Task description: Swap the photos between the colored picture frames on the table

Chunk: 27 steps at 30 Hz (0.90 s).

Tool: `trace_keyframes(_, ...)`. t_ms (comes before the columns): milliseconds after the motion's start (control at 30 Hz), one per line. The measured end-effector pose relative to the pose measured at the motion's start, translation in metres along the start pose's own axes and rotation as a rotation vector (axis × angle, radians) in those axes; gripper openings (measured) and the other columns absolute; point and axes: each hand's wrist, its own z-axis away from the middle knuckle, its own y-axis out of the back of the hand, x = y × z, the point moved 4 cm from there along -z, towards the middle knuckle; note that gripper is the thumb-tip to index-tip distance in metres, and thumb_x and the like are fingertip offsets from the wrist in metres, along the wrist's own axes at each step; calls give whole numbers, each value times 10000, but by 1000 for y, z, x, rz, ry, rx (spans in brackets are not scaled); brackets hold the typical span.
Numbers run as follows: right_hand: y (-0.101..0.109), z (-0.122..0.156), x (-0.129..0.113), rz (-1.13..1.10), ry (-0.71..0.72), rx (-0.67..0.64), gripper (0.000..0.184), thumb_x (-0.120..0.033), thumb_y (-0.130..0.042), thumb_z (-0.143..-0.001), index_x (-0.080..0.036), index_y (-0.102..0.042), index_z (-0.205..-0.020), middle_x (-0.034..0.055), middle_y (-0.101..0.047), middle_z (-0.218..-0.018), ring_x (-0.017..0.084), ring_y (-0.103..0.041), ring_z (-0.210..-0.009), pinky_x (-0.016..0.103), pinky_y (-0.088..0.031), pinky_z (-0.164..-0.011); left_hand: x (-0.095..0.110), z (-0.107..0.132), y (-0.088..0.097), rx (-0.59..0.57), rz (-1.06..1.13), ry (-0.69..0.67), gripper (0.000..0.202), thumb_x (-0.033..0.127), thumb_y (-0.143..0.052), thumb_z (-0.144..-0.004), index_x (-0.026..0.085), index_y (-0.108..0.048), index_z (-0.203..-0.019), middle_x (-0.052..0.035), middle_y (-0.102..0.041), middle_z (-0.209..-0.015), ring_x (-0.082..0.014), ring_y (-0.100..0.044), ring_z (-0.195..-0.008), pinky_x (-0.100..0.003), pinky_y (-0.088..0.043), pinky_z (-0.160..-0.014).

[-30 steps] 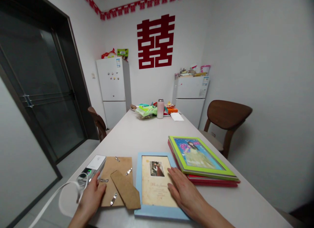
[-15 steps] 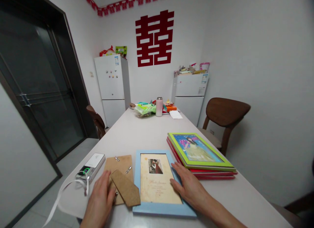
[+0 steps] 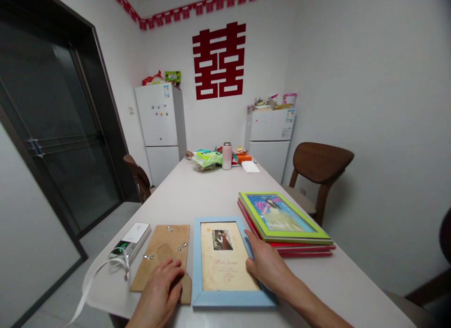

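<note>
A light blue photo frame (image 3: pixel 234 298) lies face up on the table, with a cream insert sheet (image 3: pixel 229 271) bearing a small couple photo. My right hand (image 3: pixel 266 262) rests on its right border, thumb and fingers apart and touching the edge. To the left is a brown backing board (image 3: pixel 148 271) with metal clips (image 3: pixel 182 246). On it my left hand (image 3: pixel 160 290) lies with slightly bent, spread fingers over the board's stand leg (image 3: pixel 185 290), which is partly hidden. Both hands look open.
A lime green picture frame (image 3: pixel 282 239) tops a stack with red frames (image 3: pixel 303 251) at the right. A power bank (image 3: pixel 136 234) with a white strap lies at the left edge. Farther back are a pink bottle (image 3: pixel 227 156) and snack bags (image 3: pixel 207 160). Wooden chairs (image 3: pixel 322 163) flank the table.
My left hand has moved right onto the stand leg, which now lies down flatter against the backing board. The board's left side shows more. My right hand stays at the blue frame's right border.
</note>
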Motion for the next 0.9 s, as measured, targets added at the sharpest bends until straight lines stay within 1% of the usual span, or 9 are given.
trace_keyframes(100, 2, -2, 1, -44, -34, 31, 641, -61, -382, -622, -24, -266, -1251, 170, -566, -1017, 220, -554, -886, 304, -408, -754, 15, 1, -7, 49, -7, 2, 291, 230, -469, -721, 185, -581, -985, -87, -583, -1084, -241, -504, -1030, -408, -404, -887)
trace_keyframes(167, 4, -2, 1, -83, -44, 52, 608, -98, -383, -664, -10, -255, -1252, 170, -563, -1011, 209, -544, -904, 291, -402, -764, 27, 0, -17, 33, -14, -29, 346, 276, -475, -725, 161, -551, -1042, -108, -544, -1137, -269, -453, -1084, -448, -383, -895)
trace_keyframes(300, 0, 2, -5, -107, -4, 2, 552, -263, -439, -703, -61, -353, -1209, 163, -547, -1056, 233, -516, -960, 308, -385, -797, 42, -3, -32, -46, -34, -58, 443, 306, -482, -719, 102, -503, -1112, -139, -459, -1219, -313, -317, -1175, -489, -327, -925)
trace_keyframes(467, -6, -1, -8, -102, -12, 26, 579, -120, -447, -602, -36, -396, -1173, 183, -517, -1102, 244, -479, -1017, 313, -344, -855, 43, -5, -33, -95, 7, -18, 473, 308, -491, -704, 77, -499, -1117, -154, -439, -1229, -324, -298, -1182, -495, -279, -951)
trace_keyframes(567, 5, -6, -8, -383, -95, 63, 602, -130, -435, -579, -48, -378, -1173, 149, -571, -1002, 221, -535, -912, 305, -395, -782, 45, -7, -28, -93, 107, 40, 486, 310, -515, -683, 77, -508, -1110, -163, -443, -1222, -335, -296, -1180, -500, -262, -953)
trace_keyframes(633, 15, -6, -12, -737, -214, 3, 632, -171, -422, -594, -87, -319, -1212, 88, -612, -868, 189, -582, -729, 286, -440, -644, 53, -10, -26, -88, 213, 77, 525, 323, -524, -679, 83, -475, -1143, -169, -423, -1237, -332, -302, -1179, -497, -250, -957)
trace_keyframes(733, 36, -2, -28, -1198, -314, -75, 707, -183, -414, -593, -172, -221, -1272, 12, -614, -762, 118, -535, -485, 228, -412, -467, 75, -19, -24, -57, 368, 66, 646, 347, -561, -655, 87, -376, -1216, -173, -364, -1281, -319, -296, -1186, -479, -231, -973)
trace_keyframes(800, 48, 0, -40, -1326, -290, -75, 747, -161, -444, -572, -208, -209, -1280, -14, -603, -736, 80, -477, -413, 201, -384, -427, 92, -28, -21, 23, 425, 11, 683, 322, -585, -636, 88, -345, -1231, -169, -345, -1295, -305, -293, -1189, -458, -237, -979)
trace_keyframes(900, 52, -1, -49, -1348, -213, -105, 758, -169, -507, -573, -222, -221, -1273, -13, -590, -761, 72, -473, -434, 197, -391, -431, 113, -38, -11, 168, 426, -144, 600, 185, -544, -637, 107, -370, -1205, -146, -433, -1228, -260, -375, -1134, -400, -301, -957)
